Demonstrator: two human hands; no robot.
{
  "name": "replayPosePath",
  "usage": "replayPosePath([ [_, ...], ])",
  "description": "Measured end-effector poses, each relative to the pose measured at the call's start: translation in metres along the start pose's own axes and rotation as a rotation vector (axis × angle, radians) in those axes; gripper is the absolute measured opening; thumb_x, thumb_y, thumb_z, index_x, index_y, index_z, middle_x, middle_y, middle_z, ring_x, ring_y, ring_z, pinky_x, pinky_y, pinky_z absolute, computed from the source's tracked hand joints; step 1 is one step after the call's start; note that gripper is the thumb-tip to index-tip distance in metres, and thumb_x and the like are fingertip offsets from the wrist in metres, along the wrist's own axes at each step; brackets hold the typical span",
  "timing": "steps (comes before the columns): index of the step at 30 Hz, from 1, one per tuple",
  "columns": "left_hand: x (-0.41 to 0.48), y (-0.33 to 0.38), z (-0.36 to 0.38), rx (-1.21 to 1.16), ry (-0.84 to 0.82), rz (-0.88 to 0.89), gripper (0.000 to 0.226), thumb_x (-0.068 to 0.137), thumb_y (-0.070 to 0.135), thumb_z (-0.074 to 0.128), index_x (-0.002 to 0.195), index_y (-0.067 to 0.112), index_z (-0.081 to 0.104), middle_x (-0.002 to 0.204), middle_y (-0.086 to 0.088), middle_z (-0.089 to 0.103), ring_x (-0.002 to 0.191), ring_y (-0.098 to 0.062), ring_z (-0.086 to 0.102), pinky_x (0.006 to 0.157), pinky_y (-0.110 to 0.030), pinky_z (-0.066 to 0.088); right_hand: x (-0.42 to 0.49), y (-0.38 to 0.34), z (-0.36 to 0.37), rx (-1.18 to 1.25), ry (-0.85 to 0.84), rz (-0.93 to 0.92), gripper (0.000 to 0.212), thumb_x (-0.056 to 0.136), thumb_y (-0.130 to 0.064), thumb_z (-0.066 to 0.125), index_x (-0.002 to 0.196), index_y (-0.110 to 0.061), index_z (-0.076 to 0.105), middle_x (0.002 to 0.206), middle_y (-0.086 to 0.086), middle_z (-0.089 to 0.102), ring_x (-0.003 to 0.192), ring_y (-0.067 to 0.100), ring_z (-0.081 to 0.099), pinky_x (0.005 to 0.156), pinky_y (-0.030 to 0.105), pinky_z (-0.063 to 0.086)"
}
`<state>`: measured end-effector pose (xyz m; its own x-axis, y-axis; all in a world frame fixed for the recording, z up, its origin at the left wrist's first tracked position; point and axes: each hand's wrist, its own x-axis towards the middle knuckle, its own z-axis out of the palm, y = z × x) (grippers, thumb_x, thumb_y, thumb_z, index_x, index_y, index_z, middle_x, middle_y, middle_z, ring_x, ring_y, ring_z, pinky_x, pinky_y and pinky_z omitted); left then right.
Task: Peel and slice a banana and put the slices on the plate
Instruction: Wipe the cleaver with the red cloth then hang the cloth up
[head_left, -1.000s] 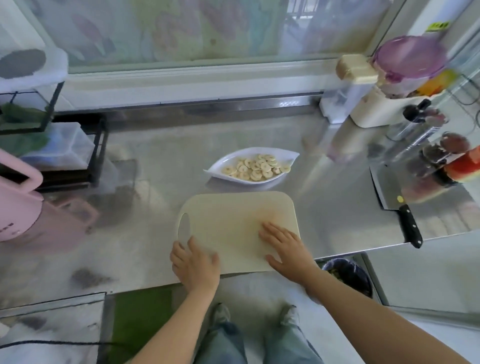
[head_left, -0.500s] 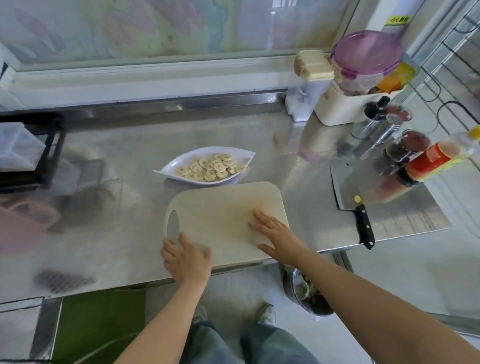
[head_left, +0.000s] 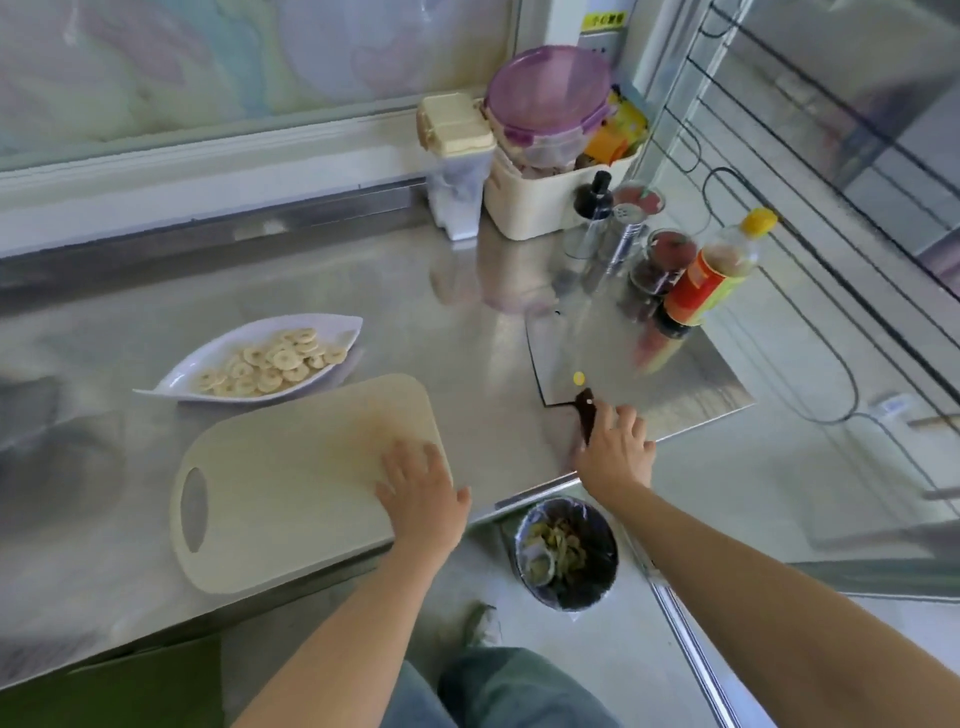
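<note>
A white leaf-shaped plate (head_left: 343, 328) holds several banana slices (head_left: 270, 364) at the back left of the steel counter. In front of it lies a bare cream cutting board (head_left: 291, 478). My left hand (head_left: 423, 499) rests flat on the board's near right corner, fingers straight. A cleaver (head_left: 563, 348) lies flat to the right, its black handle pointing towards me. My right hand (head_left: 615, 449) covers that handle, fingers curled over it and the thumb on its left side. The rear of the handle is hidden under my hand.
Sauce bottles and jars (head_left: 701, 280) stand just behind the cleaver. A cream box with a purple-lidded container (head_left: 545, 104) is at the back right. A bin (head_left: 566, 556) with peel scraps sits on the floor below the counter's edge. A wire rack (head_left: 779, 234) is on the right.
My right hand left the cutting board and moved right onto the cleaver's handle. My left hand shifted from the board's near left edge to its near right corner. The view swung right.
</note>
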<state>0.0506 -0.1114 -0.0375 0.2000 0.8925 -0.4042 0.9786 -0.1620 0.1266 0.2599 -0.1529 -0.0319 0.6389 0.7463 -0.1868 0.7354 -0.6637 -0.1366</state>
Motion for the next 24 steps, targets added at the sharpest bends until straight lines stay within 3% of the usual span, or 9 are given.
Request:
replayPosePath([
  [3,0.003,0.009,0.006,0.064,0.034,-0.030,0.073,0.094,0.048,0.044,0.150,0.013,0.014,0.156,-0.023,0.008,0.141,-0.042,0.014,0.108,-0.054,0.029,0.006,0.021,0.004,0.075,-0.081,-0.027,0.043,0.088,-0.012,0.052,0.128,-0.011,0.037,0.119,0.015,0.041,0.113,0.034,0.042,0.089,0.044,0.044],
  [6,0.007,0.013,0.003,0.099,0.092,-0.031,0.066,0.090,0.044,0.048,0.142,0.009,0.028,0.150,-0.022,0.021,0.137,-0.040,0.025,0.103,-0.049,0.036,0.012,0.029,0.000,0.176,-0.080,-0.031,0.046,0.087,-0.002,0.049,0.131,-0.012,0.040,0.116,0.015,0.043,0.109,0.032,0.043,0.087,0.044,0.045],
  [10,0.016,0.027,-0.003,0.099,0.115,0.045,0.055,0.088,0.034,0.047,0.135,0.007,0.038,0.148,-0.019,0.027,0.133,-0.036,0.031,0.107,-0.044,0.033,0.024,0.033,-0.004,0.215,-0.094,0.015,0.039,0.088,-0.004,0.050,0.126,-0.012,0.047,0.116,0.013,0.045,0.109,0.031,0.044,0.087,0.043,0.045],
  [16,0.044,0.059,-0.015,0.098,0.067,0.320,0.060,0.090,0.032,0.051,0.143,0.013,0.031,0.151,-0.012,0.028,0.139,-0.032,0.024,0.116,-0.038,0.022,0.048,0.040,-0.015,0.197,-0.084,0.106,0.033,0.083,-0.007,0.055,0.116,-0.012,0.055,0.114,0.011,0.049,0.107,0.030,0.046,0.084,0.039,0.046],
  [20,0.064,0.084,-0.024,0.028,-0.026,0.376,0.056,0.092,0.028,0.049,0.145,0.019,0.032,0.146,-0.014,0.033,0.136,-0.031,0.029,0.111,-0.036,0.030,0.073,0.045,-0.024,0.177,-0.044,0.159,0.034,0.083,-0.005,0.052,0.116,-0.011,0.054,0.110,0.011,0.049,0.101,0.029,0.048,0.078,0.039,0.046],
  [24,0.081,0.108,-0.030,0.038,0.049,0.437,0.055,0.094,0.028,0.051,0.145,0.023,0.032,0.155,-0.017,0.017,0.142,-0.034,0.019,0.113,-0.040,0.028,0.097,0.051,-0.028,0.157,-0.017,0.210,0.030,0.085,-0.005,0.053,0.115,-0.011,0.054,0.109,0.010,0.049,0.100,0.028,0.048,0.077,0.038,0.046],
])
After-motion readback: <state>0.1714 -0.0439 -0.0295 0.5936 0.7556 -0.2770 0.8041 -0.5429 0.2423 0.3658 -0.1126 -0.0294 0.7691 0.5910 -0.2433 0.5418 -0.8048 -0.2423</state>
